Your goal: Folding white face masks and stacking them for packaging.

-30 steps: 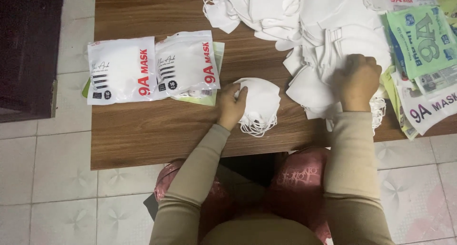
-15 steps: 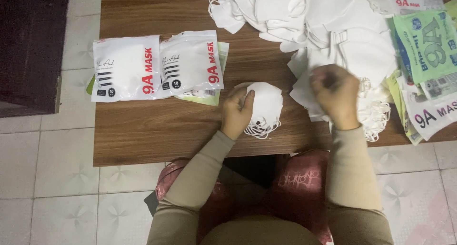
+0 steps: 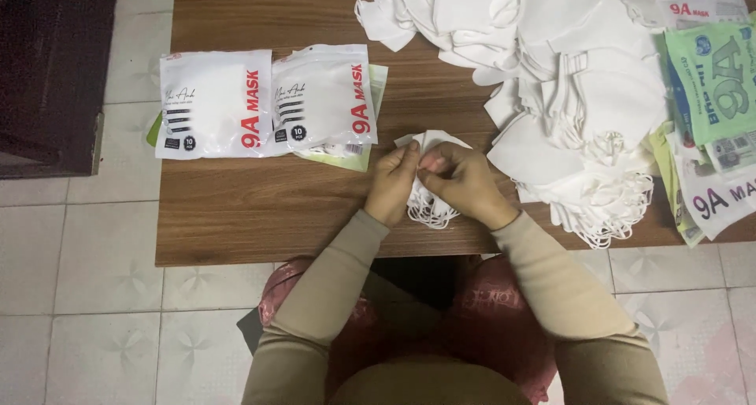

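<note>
Both hands pinch a small stack of white masks (image 3: pixel 429 173) near the middle of the table's (image 3: pixel 236 216) front edge: the left hand (image 3: pixel 394 183) grips its left side, the right hand (image 3: pixel 465 181) its top, with ear loops spilling toward the front edge. Half a second ago the right hand was just leaving the loose mask heap (image 3: pixel 567 82) at the far right corner; now it meets the left. 2 sealed white mask packets (image 3: pixel 268 102) lie flat side by side toward the left edge, their contents hidden.

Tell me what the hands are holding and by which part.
Both the left hand and right hand pinch a small stack of white face masks near its top edge, fingers meeting over it; ear loops hang out below.
</note>
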